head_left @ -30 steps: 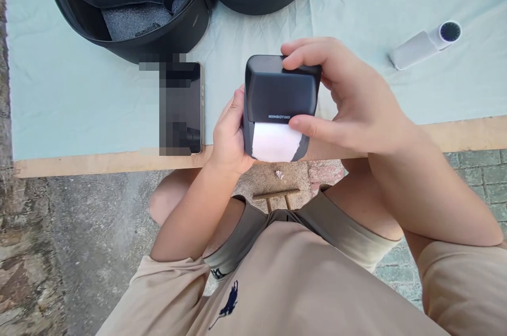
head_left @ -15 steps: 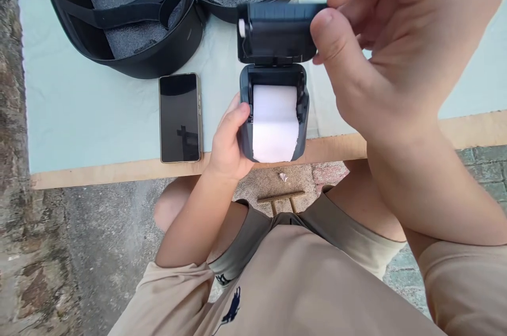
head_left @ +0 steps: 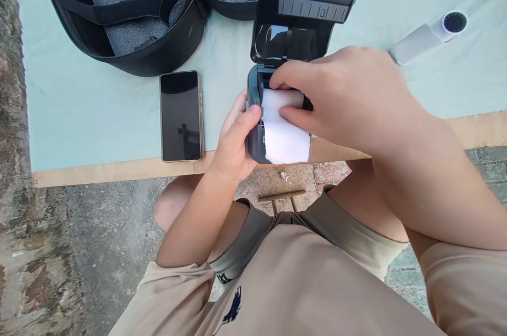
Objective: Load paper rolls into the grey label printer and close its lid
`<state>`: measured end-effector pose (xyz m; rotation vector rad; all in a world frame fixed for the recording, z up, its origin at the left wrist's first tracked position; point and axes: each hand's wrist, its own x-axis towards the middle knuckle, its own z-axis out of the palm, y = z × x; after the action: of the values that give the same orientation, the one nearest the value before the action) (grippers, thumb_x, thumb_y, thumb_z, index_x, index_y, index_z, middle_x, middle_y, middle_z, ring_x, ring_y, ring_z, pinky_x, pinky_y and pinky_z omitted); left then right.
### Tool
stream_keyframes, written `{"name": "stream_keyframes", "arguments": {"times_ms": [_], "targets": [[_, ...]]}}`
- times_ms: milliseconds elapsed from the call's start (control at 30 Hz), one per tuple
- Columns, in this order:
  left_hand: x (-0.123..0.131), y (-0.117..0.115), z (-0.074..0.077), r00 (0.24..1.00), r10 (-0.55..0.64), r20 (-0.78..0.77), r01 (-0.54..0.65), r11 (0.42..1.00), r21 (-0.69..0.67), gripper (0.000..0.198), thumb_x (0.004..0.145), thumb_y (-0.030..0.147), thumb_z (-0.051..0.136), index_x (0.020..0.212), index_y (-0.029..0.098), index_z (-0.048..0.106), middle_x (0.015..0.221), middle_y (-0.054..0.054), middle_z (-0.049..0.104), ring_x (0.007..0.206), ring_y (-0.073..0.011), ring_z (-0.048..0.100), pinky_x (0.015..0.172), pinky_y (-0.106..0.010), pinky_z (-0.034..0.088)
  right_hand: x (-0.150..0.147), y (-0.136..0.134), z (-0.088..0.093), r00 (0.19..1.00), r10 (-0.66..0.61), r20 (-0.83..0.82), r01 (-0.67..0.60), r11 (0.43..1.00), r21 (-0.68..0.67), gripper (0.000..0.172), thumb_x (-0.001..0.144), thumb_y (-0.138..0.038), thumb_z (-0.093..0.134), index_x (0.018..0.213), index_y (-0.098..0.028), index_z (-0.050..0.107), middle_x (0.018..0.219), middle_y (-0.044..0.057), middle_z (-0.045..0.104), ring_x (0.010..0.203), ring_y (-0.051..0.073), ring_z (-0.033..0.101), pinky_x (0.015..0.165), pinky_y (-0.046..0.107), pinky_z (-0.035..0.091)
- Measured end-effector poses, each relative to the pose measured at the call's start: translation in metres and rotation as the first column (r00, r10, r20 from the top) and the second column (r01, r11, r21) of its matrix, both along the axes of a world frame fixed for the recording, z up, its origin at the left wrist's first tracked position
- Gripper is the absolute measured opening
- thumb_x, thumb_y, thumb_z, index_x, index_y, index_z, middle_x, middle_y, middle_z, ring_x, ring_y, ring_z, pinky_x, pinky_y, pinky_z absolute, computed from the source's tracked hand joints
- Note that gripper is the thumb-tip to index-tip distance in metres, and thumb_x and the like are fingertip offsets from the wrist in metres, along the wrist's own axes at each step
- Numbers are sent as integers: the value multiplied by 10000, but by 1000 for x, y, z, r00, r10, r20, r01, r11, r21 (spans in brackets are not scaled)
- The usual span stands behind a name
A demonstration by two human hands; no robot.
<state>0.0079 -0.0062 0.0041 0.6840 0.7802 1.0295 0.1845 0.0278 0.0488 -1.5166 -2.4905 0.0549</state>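
A dark portable label printer (head_left: 256, 147) is held at the table's front edge in my left hand (head_left: 234, 138), whose thumb presses on the side of the body. Its hinged lid (head_left: 303, 0) stands wide open, showing a roller inside. White paper from a paper roll (head_left: 287, 140) hangs over the printer's front, with a ragged end. My right hand (head_left: 352, 95) reaches into the compartment, thumb and a finger closed about the roll. That hand hides the printer's right side and part of the roll.
A black smartphone (head_left: 181, 117) lies left of my left hand. Behind it sits an unzipped black case (head_left: 158, 56) with grey foam and a strap. A white device with a round black end (head_left: 422, 40) lies at the right on the pale-covered table (head_left: 91, 114).
My right hand has let go of the lid and moved down onto the paper roll. The lid has tilted further up and back. The printer has shifted slightly right.
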Motion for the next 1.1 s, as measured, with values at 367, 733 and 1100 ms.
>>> {"name": "stream_keyframes", "arguments": {"times_ms": [367,733,1100], "targets": [[0,1,-1,991,115,65,-113,993,-39,238,932,358,501,984,212,681,975,-9,752,1343,-222,590,1110,-344,507,14,-3,30,420,-207,-884,-135,949,-287,222,713,-226,731,926,-230,667,974,8,667,820,130,610,563,285,431],[1,3,-1,988,101,116,-99,995,-21,307,955,343,420,937,203,692,982,-33,766,1365,-229,571,1136,-388,493,40,18,-25,186,-471,-862,49,881,-471,465,545,-479,880,790,-215,587,662,-6,537,502,95,485,429,284,337],[3,2,2,985,114,127,-111,993,-32,276,941,362,476,964,214,707,918,-26,760,1391,-235,541,1151,-397,471,43,10,-25,812,-349,-468,250,932,-262,547,732,-108,722,1227,-246,533,1070,7,659,823,104,519,744,290,400]]}}
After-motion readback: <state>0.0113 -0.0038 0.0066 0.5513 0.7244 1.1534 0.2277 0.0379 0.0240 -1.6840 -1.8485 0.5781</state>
